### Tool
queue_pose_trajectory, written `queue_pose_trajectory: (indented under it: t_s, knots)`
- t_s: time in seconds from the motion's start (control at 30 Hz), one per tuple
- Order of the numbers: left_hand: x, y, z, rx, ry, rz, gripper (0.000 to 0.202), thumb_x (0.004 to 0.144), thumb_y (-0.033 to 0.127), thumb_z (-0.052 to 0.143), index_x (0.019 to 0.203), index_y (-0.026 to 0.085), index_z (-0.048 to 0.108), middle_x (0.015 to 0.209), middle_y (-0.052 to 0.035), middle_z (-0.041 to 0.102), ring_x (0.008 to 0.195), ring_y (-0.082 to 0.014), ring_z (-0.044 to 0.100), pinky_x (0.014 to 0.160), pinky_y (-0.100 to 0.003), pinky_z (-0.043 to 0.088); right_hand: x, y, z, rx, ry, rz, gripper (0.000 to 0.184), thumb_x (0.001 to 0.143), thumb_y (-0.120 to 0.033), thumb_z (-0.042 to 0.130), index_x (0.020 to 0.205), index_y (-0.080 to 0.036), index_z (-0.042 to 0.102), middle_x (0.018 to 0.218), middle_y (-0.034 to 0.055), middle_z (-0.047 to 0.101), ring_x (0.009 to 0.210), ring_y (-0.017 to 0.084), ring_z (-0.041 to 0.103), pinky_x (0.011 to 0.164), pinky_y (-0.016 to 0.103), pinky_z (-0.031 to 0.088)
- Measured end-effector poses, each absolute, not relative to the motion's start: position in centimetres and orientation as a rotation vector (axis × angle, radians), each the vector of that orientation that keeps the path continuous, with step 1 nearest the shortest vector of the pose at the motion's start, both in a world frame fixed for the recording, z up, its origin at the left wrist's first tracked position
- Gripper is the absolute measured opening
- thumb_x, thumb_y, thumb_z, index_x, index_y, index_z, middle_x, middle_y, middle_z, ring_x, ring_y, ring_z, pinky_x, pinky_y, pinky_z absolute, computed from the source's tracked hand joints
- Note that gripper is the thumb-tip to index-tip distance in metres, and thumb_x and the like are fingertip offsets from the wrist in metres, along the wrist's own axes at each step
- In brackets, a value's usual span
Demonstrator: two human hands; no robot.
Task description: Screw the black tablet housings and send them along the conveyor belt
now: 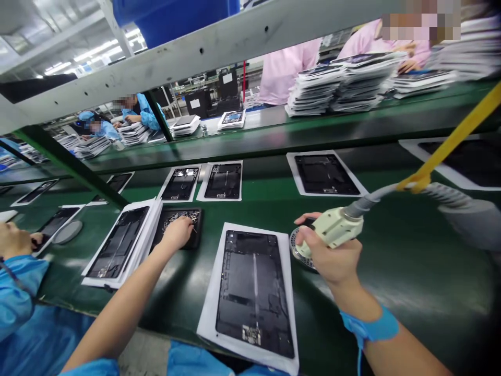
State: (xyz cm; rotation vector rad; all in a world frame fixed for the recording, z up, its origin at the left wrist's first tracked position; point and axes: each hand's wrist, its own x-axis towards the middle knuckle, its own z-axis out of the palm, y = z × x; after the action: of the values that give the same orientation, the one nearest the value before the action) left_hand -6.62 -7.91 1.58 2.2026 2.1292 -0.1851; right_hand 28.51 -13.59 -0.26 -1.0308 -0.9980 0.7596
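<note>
My left hand [178,232] is over a black tray [198,243] of small metal parts [191,215], its fingers closed at the parts. Whether a piece is between them I cannot make out. Wrapped in my right hand [336,256] is a cream-coloured corded hand tool [334,228], with a grey cable [358,206] leaving its top. Below that hand a round, perforated disc [301,248] partly shows. Between my hands lies a black tablet housing [254,292] on a white sheet [211,303], with a pale strip along its middle. A blue band is around my right wrist.
A stack of white sheets topped by another housing [121,240] stands left of the tray. More housings [324,172] lie across the green bench [266,206]. A yellow strap [457,136] holds the cable. A co-worker's hand [15,237] is at far left; a metal beam [176,62] crosses above.
</note>
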Motion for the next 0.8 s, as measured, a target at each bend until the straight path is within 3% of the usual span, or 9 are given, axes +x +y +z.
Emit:
queue_pose_trajectory:
  t_s: [0.2, 0.3, 0.4, 0.53, 0.67, 0.8]
  knots:
    - [-6.1, -7.9, 1.7, 2.181, 2.179, -0.153, 0.018, 0.098, 0.018, 0.049, 0.098, 0.015, 0.068, 0.103, -0.0144, 0.075, 0.099, -0.0258, 0.072, 0.088, -0.033, 0.052, 28.8, -13.3, -0.4, -1.036, -1.008, 0.657, 0.015, 0.076, -0.026, 0.08, 0.086, -0.02, 0.072, 0.062, -0.0016, 0.067, 0.045, 0.014, 0.06, 0.044, 0.027, 0.054]
    - [-5.4, -9.4, 3.2, 2.15, 2.097, 0.202, 0.021, 0.1, 0.023, 0.048, 0.107, 0.019, 0.067, 0.094, -0.0078, 0.076, 0.087, -0.0221, 0.072, 0.082, -0.032, 0.054, 28.9, -13.2, -0.2, -0.987, -1.021, 0.654, 0.013, 0.078, -0.024, 0.078, 0.088, -0.021, 0.071, 0.06, -0.0018, 0.067, 0.045, 0.015, 0.061, 0.044, 0.027, 0.054]
    - [-4.0, -10.4, 3.5, 1.981, 1.774, 0.59, 0.022, 0.095, 0.034, 0.058, 0.107, 0.022, 0.071, 0.091, -0.003, 0.078, 0.081, -0.0182, 0.072, 0.076, -0.029, 0.057, 28.8, -13.2, -0.1, -0.995, -1.032, 0.657, 0.014, 0.078, -0.021, 0.077, 0.091, -0.02, 0.071, 0.062, -0.0019, 0.067, 0.045, 0.014, 0.061, 0.044, 0.027, 0.054]
    - [-1.8, -10.0, 0.8, 1.893, 1.5, 0.665, 0.025, 0.093, 0.034, 0.061, 0.107, 0.02, 0.076, 0.09, -0.0037, 0.079, 0.08, -0.0177, 0.074, 0.076, -0.028, 0.059, 28.8, -13.4, 0.0, -1.026, -1.059, 0.637, 0.015, 0.078, -0.02, 0.076, 0.091, -0.02, 0.07, 0.071, -0.0006, 0.07, 0.047, 0.013, 0.062, 0.046, 0.027, 0.055]
    - [-0.8, -8.9, -3.0, 2.283, 1.449, 0.751, 0.02, 0.096, 0.025, 0.056, 0.094, 0.018, 0.075, 0.084, -0.0046, 0.076, 0.077, -0.0171, 0.071, 0.076, -0.028, 0.057, 28.8, -13.4, 0.0, -1.024, -1.061, 0.638, 0.015, 0.079, -0.02, 0.075, 0.092, -0.02, 0.069, 0.074, -0.0002, 0.071, 0.047, 0.012, 0.062, 0.045, 0.026, 0.056]
    - [-0.9, -8.5, -4.9, 2.61, 1.336, 0.713, 0.02, 0.098, 0.019, 0.053, 0.096, 0.019, 0.073, 0.091, -0.0065, 0.074, 0.085, -0.0175, 0.07, 0.08, -0.028, 0.057, 28.7, -13.3, -0.2, -1.015, -1.029, 0.678, 0.016, 0.078, -0.02, 0.076, 0.092, -0.019, 0.069, 0.073, 0.0, 0.071, 0.045, 0.012, 0.062, 0.043, 0.026, 0.055]
